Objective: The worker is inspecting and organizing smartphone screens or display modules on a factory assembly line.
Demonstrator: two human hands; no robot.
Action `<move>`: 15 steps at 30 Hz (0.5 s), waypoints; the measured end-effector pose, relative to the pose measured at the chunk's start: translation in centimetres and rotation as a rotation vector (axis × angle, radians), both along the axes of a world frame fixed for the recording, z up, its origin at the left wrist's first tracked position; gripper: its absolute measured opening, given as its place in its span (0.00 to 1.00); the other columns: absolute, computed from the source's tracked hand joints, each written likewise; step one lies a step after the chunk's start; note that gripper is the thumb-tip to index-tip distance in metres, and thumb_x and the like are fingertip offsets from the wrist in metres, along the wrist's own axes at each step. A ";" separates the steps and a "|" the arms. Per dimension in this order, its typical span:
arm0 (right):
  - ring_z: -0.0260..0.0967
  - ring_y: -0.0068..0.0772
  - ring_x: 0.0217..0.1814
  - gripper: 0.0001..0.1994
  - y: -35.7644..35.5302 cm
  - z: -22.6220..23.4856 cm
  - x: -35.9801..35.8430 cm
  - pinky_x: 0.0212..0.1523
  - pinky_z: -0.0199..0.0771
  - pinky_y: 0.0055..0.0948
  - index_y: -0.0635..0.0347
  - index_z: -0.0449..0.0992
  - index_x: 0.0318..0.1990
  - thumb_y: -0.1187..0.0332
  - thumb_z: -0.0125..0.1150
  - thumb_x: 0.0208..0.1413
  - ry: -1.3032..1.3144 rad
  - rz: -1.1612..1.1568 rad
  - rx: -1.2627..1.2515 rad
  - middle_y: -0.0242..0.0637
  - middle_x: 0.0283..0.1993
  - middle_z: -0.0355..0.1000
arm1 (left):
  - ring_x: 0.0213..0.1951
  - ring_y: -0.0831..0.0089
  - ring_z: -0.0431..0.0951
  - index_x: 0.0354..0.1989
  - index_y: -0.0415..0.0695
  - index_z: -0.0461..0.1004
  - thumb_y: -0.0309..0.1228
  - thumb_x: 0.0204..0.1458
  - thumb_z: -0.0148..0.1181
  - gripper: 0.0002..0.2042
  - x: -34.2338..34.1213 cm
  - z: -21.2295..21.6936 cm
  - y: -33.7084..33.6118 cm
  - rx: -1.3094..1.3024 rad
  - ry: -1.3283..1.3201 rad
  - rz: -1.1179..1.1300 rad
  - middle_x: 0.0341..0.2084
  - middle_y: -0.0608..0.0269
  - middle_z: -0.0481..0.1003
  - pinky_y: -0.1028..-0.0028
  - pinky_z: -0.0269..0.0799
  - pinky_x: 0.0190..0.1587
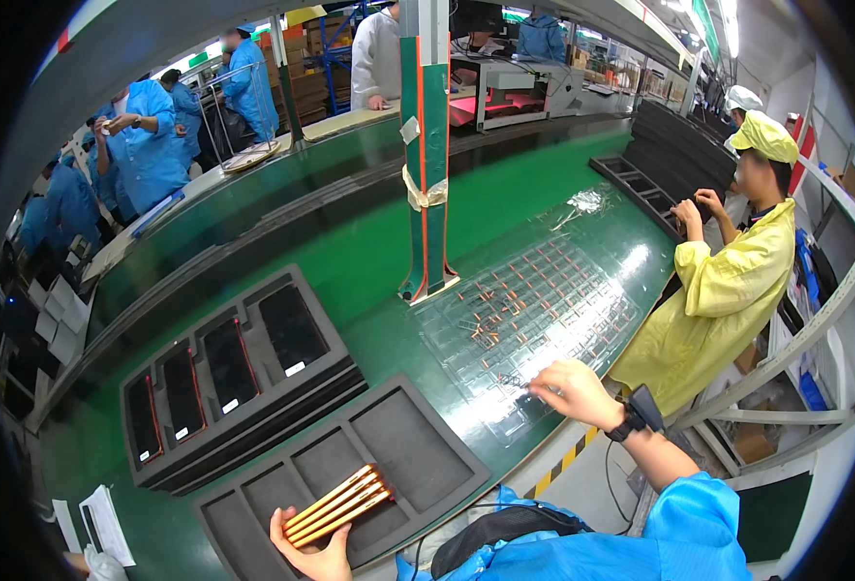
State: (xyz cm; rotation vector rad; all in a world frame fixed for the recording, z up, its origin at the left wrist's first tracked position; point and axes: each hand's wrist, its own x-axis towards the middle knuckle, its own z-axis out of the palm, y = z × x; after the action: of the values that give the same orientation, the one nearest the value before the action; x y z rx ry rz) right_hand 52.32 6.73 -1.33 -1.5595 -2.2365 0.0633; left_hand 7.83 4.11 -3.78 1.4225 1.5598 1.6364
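Left hand (313,554): we grip gold phone frames (338,504) over the foam tray (427,455). Right hand (573,390): pinching a small part at the clear tray (582,290). Risk: stacked frames could fan and slip.

The left hand (313,554) is cut off by the lower edge below its grip on the stacked gold-edged phones (338,504); whatever the right hand (575,391) pinches is too small to tell.

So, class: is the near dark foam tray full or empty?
Almost empty: the foam tray shows bare compartments; the left hand holds gold-edged slabs over one.
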 end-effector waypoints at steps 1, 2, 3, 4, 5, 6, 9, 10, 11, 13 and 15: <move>0.72 0.39 0.38 0.05 0.9 -0.6 -0.1 0.40 0.72 0.37 0.56 0.82 0.36 0.67 0.65 0.54 0.102 -0.107 0.053 0.36 0.32 0.74 | 0.54 0.61 0.72 0.65 0.42 0.63 0.24 0.33 0.83 0.46 0.0 -0.1 0.0 -0.008 -0.013 -0.002 0.53 0.54 0.72 0.64 0.68 0.59; 0.72 0.40 0.38 0.06 1.8 -1.2 -0.2 0.40 0.72 0.38 0.57 0.81 0.37 0.68 0.66 0.53 0.205 -0.212 0.107 0.37 0.32 0.74 | 0.54 0.61 0.72 0.65 0.42 0.63 0.24 0.33 0.83 0.46 0.1 -0.2 0.1 -0.015 -0.025 -0.003 0.53 0.55 0.72 0.64 0.68 0.59; 0.72 0.40 0.38 0.05 2.5 -1.7 -0.4 0.41 0.73 0.38 0.58 0.81 0.36 0.69 0.66 0.53 0.185 -0.239 0.131 0.37 0.31 0.74 | 0.54 0.61 0.72 0.65 0.42 0.63 0.24 0.33 0.83 0.46 0.1 -0.2 0.1 -0.012 -0.026 0.000 0.53 0.55 0.72 0.64 0.68 0.59; 0.72 0.40 0.38 0.05 3.0 -2.0 -0.7 0.41 0.73 0.38 0.58 0.81 0.36 0.69 0.66 0.53 0.184 -0.234 0.135 0.37 0.31 0.74 | 0.54 0.61 0.72 0.65 0.42 0.63 0.24 0.33 0.83 0.46 0.0 -0.1 0.0 -0.011 -0.006 0.000 0.53 0.54 0.72 0.65 0.68 0.59; 0.71 0.40 0.37 0.05 3.4 -2.3 -1.0 0.41 0.73 0.37 0.59 0.81 0.36 0.70 0.65 0.52 0.093 -0.202 0.156 0.36 0.31 0.73 | 0.54 0.62 0.72 0.65 0.42 0.63 0.24 0.33 0.83 0.46 -0.1 -0.1 0.1 -0.010 0.014 -0.001 0.53 0.54 0.71 0.65 0.68 0.59; 0.71 0.40 0.37 0.05 3.5 -2.5 -1.2 0.41 0.73 0.36 0.59 0.82 0.36 0.70 0.65 0.52 0.003 -0.172 0.178 0.36 0.31 0.73 | 0.54 0.62 0.72 0.65 0.42 0.63 0.24 0.33 0.83 0.46 -0.1 -0.2 0.1 -0.006 0.012 0.003 0.53 0.54 0.71 0.65 0.68 0.59; 0.71 0.39 0.38 0.06 3.4 -2.4 -1.9 0.43 0.73 0.35 0.60 0.82 0.37 0.70 0.65 0.52 -0.014 -0.121 0.139 0.34 0.31 0.73 | 0.54 0.62 0.72 0.65 0.42 0.64 0.23 0.33 0.83 0.45 -0.4 -0.4 -0.1 -0.020 0.010 -0.001 0.54 0.54 0.71 0.66 0.68 0.59; 0.71 0.38 0.38 0.07 3.3 -2.3 -1.9 0.43 0.73 0.35 0.60 0.83 0.37 0.69 0.65 0.52 -0.009 -0.109 0.111 0.34 0.32 0.73 | 0.54 0.62 0.72 0.65 0.42 0.64 0.23 0.33 0.83 0.45 -0.4 -0.4 -0.1 -0.020 0.010 0.003 0.54 0.54 0.71 0.66 0.68 0.59; 0.71 0.38 0.39 0.07 3.3 -2.5 -1.8 0.43 0.73 0.35 0.60 0.83 0.38 0.70 0.65 0.52 0.004 -0.103 0.099 0.35 0.32 0.73 | 0.54 0.62 0.72 0.65 0.42 0.64 0.23 0.33 0.83 0.45 -0.4 -0.5 -0.1 -0.020 0.003 -0.003 0.54 0.54 0.71 0.66 0.68 0.59; 0.71 0.38 0.39 0.07 3.3 -2.0 -1.8 0.43 0.73 0.35 0.60 0.83 0.38 0.70 0.65 0.52 0.001 -0.085 0.087 0.35 0.33 0.73 | 0.54 0.63 0.72 0.65 0.43 0.64 0.23 0.33 0.82 0.45 -0.4 -0.4 0.0 -0.019 -0.004 -0.009 0.54 0.55 0.71 0.66 0.69 0.58; 0.71 0.39 0.40 0.08 3.4 -1.8 -1.9 0.43 0.72 0.35 0.60 0.83 0.38 0.70 0.64 0.52 -0.003 -0.071 0.076 0.35 0.33 0.73 | 0.54 0.63 0.72 0.64 0.43 0.64 0.22 0.33 0.82 0.45 -0.3 -0.3 0.0 -0.021 0.002 -0.001 0.54 0.55 0.71 0.66 0.69 0.58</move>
State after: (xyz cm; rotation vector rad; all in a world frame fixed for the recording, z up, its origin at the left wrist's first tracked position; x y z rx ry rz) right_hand 50.45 10.10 -3.10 -1.5974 -2.1578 -0.0441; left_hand 7.51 4.11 -4.07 1.4147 1.5723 1.6140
